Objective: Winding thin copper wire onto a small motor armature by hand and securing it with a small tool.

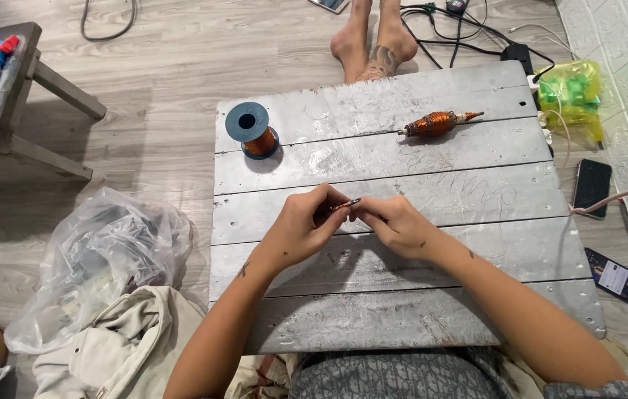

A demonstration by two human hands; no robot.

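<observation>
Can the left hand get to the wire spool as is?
Probably yes, once freed: the left hand pinches a small piece with the right hand; only bare board lies before the wire spool.

Person's body, seen from the head camera. Both forearms are bare, with no sleeves, watch or rings visible. The left hand (300,225) belongs to a forearm bearing a small dark tattoo mark on its outer side, near mid-length. The right hand (395,224) shows a small dark dot on its back, and a second small dark mark sits just past the wrist. The lap is covered by grey fabric with a fine repeating woven pattern.
</observation>
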